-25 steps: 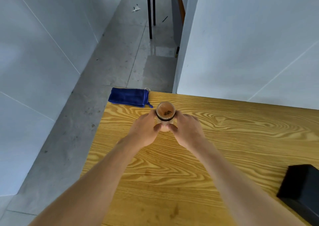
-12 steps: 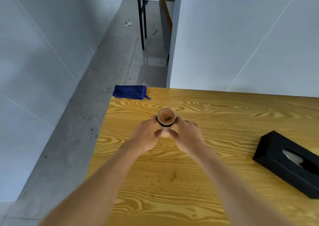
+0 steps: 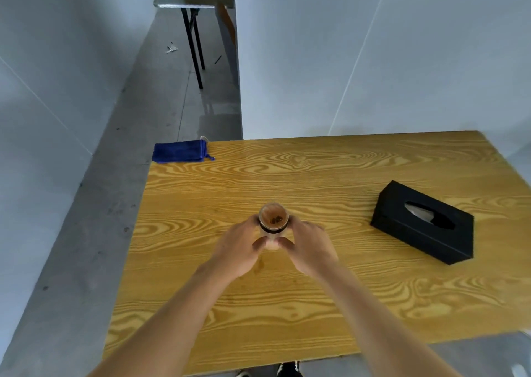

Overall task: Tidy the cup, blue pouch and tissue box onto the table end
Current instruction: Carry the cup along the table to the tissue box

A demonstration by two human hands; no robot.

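Between both hands | cup [image 3: 273,227] upright | left grip [image 3: 240,250], right grip [image 3: 311,250] clasping it

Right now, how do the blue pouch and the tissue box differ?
The blue pouch is soft cloth lying flat at the table's far left corner; the tissue box is a rigid black block toward the right side. The pouch overhangs the edge, while the box sits fully on the table. Neither is being touched.

Wood-grain table [image 3: 330,175] under my arms, blue pouch [image 3: 179,151] at its far left corner, perhaps overhanging the edge, cup [image 3: 273,227] upright mid-table, black tissue box [image 3: 422,222] lying to my right
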